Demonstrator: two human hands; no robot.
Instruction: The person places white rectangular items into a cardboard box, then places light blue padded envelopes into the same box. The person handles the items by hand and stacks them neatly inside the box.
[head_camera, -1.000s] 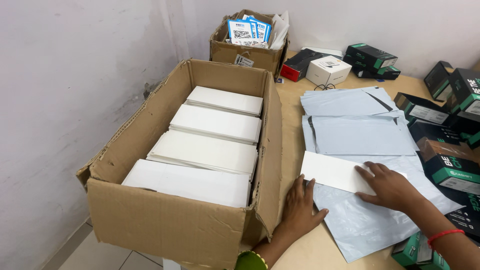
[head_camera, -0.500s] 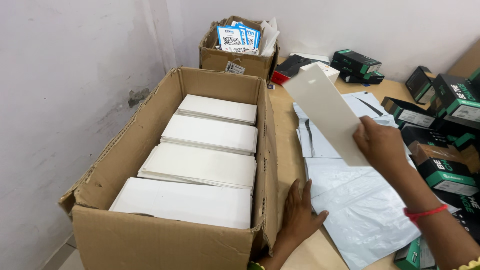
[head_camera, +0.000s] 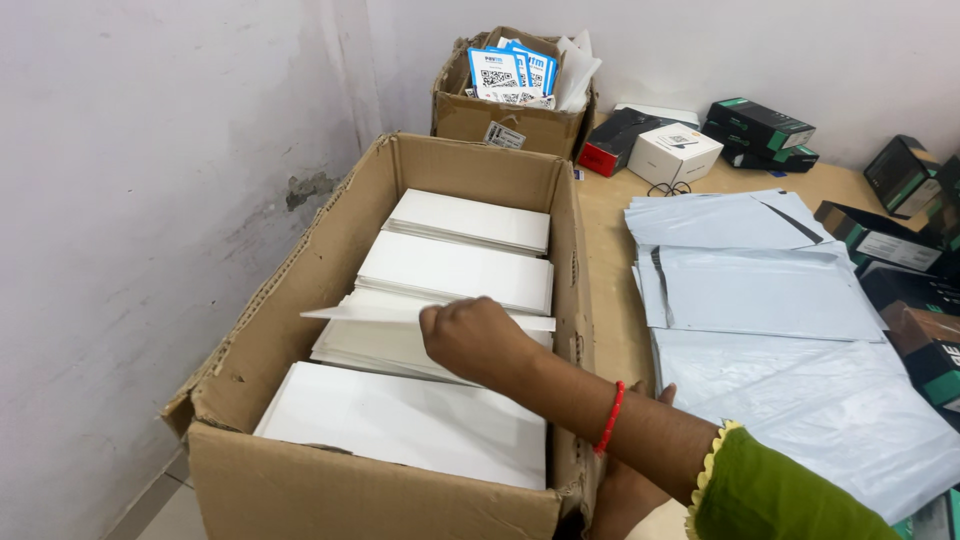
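Note:
My right hand (head_camera: 476, 340), with a red thread at the wrist, reaches left into a large open cardboard box (head_camera: 290, 300). It holds a flat white envelope (head_camera: 365, 313) level just above the third of several stacks of white envelopes (head_camera: 455, 270) in the box. My left hand (head_camera: 664, 394) lies by the box's right wall on the table. It is almost wholly hidden under my right forearm, and only a fingertip shows on a grey plastic mailer (head_camera: 830, 420).
More grey mailers (head_camera: 760, 290) overlap on the wooden table (head_camera: 610, 260). At the back stands a small cardboard box (head_camera: 505, 118) of printed cards, with a white box (head_camera: 675, 152) beside it. Black-and-green boxes (head_camera: 765, 125) line the back and right edge. A wall is on the left.
My right hand lifted the white envelope off the mailers, swung it up and left, and now holds it over the stacks in the box. My left hand stayed by the box wall.

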